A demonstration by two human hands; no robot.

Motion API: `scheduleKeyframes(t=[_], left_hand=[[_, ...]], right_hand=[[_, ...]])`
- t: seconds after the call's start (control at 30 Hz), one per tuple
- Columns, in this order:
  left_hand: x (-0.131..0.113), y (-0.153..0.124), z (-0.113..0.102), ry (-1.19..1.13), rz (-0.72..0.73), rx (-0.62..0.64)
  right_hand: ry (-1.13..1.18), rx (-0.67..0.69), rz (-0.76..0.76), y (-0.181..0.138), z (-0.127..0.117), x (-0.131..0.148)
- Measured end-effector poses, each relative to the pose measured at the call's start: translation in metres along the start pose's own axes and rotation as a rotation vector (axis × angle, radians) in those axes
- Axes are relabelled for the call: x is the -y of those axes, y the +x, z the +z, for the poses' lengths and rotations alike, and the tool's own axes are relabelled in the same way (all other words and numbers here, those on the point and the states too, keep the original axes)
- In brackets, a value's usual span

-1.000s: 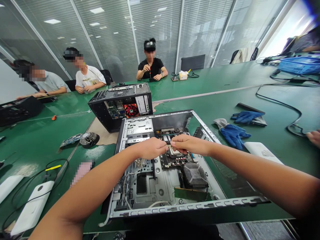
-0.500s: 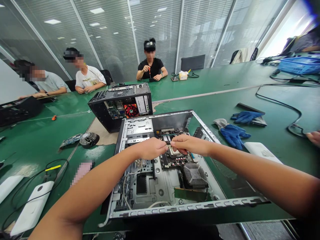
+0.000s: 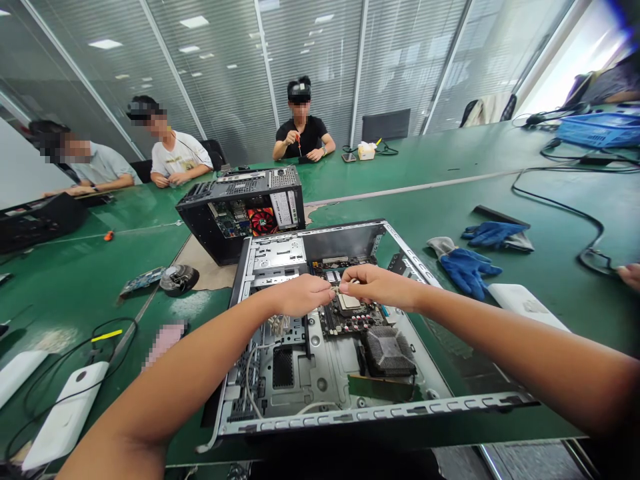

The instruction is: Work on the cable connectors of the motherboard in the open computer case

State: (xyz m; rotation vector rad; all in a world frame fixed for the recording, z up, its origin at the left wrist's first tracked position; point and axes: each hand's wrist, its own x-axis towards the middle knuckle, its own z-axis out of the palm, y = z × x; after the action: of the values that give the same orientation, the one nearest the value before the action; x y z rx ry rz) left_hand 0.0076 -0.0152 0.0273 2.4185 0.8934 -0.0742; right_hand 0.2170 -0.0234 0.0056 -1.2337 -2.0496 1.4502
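The silver square (image 3: 349,303) sits just below my right hand (image 3: 376,287) (left hand (image 3: 306,295) seems farther); can't tell if either pinches.

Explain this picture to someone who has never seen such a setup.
There is no robot: the bare left hand and right hand belong to a person wearing the camera on their head, looking forward and down. The hands come close together over a circuit board inside an open computer case, seemingly pinching something pale, too small to name. Nearer the wearer, the case also holds a finned metal cooler and a narrow green board. It lies on a green table; a second computer case stands beyond it, and blue gloves lie to the right.
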Motion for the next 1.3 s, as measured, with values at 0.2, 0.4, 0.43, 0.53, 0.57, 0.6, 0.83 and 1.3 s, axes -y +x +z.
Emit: scheduleKeyframes(t=[0.2,0.4,0.43,0.53,0.57,0.6,0.83,1.3], left_hand=[[0.001,0.0,0.002,-0.024,-0.011,-0.016],[-0.005,-0.001,0.001,0.021,-0.005,-0.033],[-0.006,-0.001,0.001,0.033,0.001,-0.036],[-0.007,-0.002,0.002,0.075,0.028,-0.041],[-0.007,-0.002,0.002,0.087,0.036,-0.04],[-0.007,-0.002,0.002,0.097,0.043,-0.039],[-0.006,-0.003,0.002,0.096,0.029,-0.053],[-0.011,-0.004,-0.001,0.155,0.051,-0.025]], right_hand=[[-0.086,-0.041,-0.071,0.0,-0.001,0.002],[0.087,0.043,-0.058,0.0,-0.001,0.001],[0.109,0.058,-0.062,0.0,-0.001,0.0],[0.149,0.091,-0.07,0.002,-0.001,-0.002],[0.16,0.098,-0.072,0.002,-0.001,-0.003],[0.169,0.104,-0.071,0.003,-0.001,-0.003],[0.147,0.088,-0.072,0.003,-0.001,-0.005],[0.224,0.115,-0.037,0.002,-0.001,-0.001]])
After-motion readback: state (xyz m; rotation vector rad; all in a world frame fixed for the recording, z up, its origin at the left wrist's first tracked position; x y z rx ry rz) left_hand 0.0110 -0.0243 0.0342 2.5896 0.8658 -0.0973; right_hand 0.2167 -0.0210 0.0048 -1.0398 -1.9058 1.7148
